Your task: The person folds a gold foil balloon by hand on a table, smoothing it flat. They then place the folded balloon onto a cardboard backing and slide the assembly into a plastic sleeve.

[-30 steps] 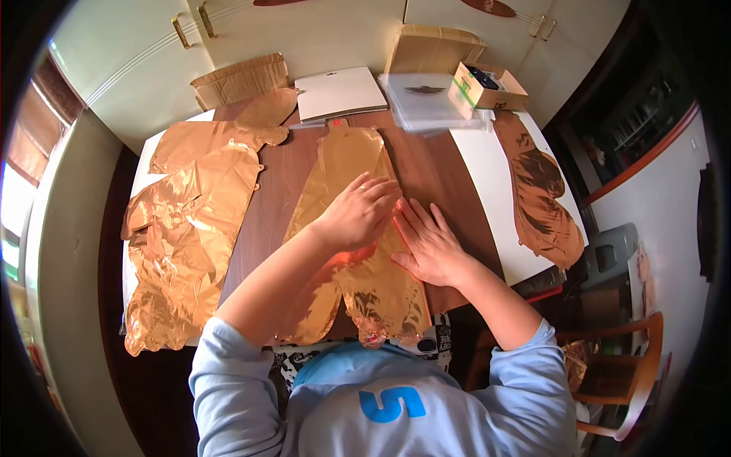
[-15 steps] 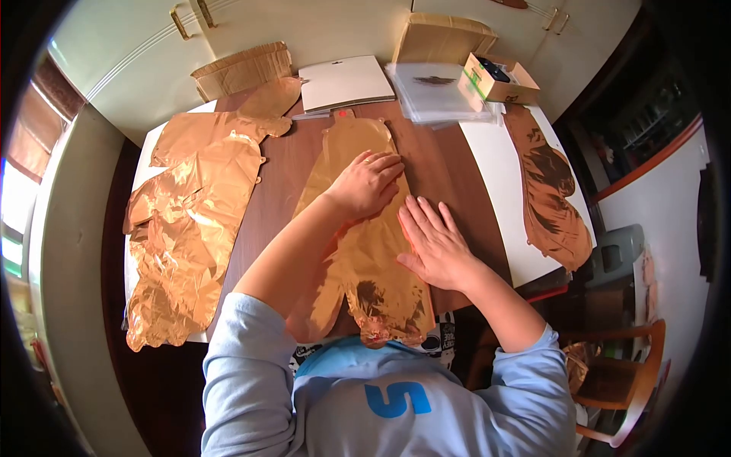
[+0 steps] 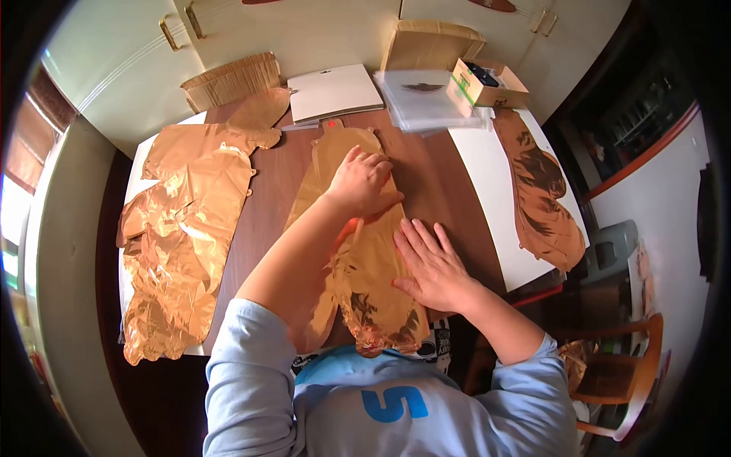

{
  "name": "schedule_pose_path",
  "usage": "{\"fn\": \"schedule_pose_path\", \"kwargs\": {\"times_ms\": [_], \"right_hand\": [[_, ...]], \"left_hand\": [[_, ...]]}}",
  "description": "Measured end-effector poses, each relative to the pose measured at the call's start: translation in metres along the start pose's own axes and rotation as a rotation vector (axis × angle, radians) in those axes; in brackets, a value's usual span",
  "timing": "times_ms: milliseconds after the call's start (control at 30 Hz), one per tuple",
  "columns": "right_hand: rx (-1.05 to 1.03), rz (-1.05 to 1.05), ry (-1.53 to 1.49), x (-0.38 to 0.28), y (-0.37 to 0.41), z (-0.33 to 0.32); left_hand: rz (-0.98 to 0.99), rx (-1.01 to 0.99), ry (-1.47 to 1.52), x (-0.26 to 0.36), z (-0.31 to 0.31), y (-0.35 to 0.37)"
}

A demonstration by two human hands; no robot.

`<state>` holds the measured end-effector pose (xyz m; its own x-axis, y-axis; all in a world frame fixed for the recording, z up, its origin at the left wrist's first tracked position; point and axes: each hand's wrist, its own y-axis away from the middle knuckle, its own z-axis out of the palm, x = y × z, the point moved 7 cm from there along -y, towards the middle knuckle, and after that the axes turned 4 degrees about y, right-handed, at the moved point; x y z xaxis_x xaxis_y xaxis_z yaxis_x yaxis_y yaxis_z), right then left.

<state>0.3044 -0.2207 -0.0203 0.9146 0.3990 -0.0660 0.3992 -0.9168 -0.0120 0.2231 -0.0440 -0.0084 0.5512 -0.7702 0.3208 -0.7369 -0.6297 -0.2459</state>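
Observation:
A shiny copper-gold foil sheet (image 3: 373,266) lies lengthwise at the middle of the brown table, its crumpled lower end near my body. My left hand (image 3: 364,183) rests on its upper part, fingers bent; what lies beneath the fingers is hidden. Lower and to the right, my right hand (image 3: 430,263) lies flat with fingers spread, over the foil's right edge. More foil pieces (image 3: 190,228) form a wrinkled pile on the left. Another copper foil piece (image 3: 537,190) with dark reflections is on the right.
White boards (image 3: 480,183) lie under the side foils. Along the back are a white stack (image 3: 335,93), clear plastic sleeves (image 3: 426,99), a small open box (image 3: 495,95) and cardboard pieces (image 3: 232,80). A wooden chair (image 3: 617,373) stands at the lower right.
My left hand's fingers have bent and shifted on the foil. My right hand remains spread at the foil's right edge. The whole view has shifted slightly.

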Motion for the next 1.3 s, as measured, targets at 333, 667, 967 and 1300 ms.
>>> {"fn": "schedule_pose_path", "kwargs": {"times_ms": [333, 667, 967, 1300], "right_hand": [[0.003, 0.007, -0.003, 0.000, 0.000, -0.001], [0.050, -0.040, 0.006, 0.000, 0.002, -0.003], [0.029, -0.048, -0.002, -0.003, 0.016, -0.007], [0.033, -0.069, 0.009, -0.002, 0.016, -0.005]], "left_hand": [[0.015, 0.038, 0.027, -0.030, 0.005, -0.019], [-0.193, 0.466, 0.298, 0.012, -0.112, 0.136], [-1.270, 0.344, 1.339, 0.082, 0.002, 0.399], [-0.515, 0.365, 0.602, 0.105, -0.081, 0.289]]}}
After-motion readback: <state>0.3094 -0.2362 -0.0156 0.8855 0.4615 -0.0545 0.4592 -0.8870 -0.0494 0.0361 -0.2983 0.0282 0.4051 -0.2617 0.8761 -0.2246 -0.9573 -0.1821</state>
